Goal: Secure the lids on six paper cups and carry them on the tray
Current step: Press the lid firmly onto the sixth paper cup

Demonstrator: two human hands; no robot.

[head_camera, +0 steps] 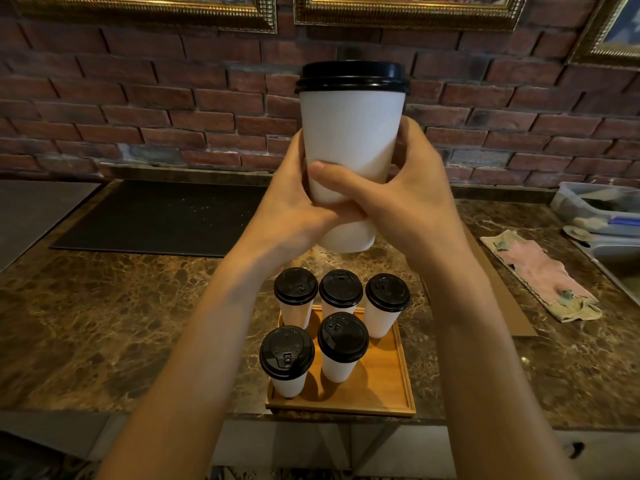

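Wooden tray [384, 389] set at the near edge of a brown marble counter [104, 323], loaded with five white paper cups [341, 362] capped with black lids, three in the far row and two in the near row, near right corner of the tray left bare. Above and beyond the tray, sixth cup [349, 133] held upright in the air, clear of the counter, black lid [352, 76] seated on its rim. Clasped low on its body by both hands: left hand [294, 206] curled round the left side, right hand [419, 202] round the right side, right thumb [332, 174] pressed across the near face and laid over the left hand. Remaining fingers wrapped behind the cup and largely hidden, spread or closed impossible to tell. Farther back on the counter, black mat [166, 216] to the left, crumpled pink cloth [540, 275] and clear plastic container [595, 206] to the right. Behind all, red brick wall [173, 109] hung with gilt picture frames [408, 15].
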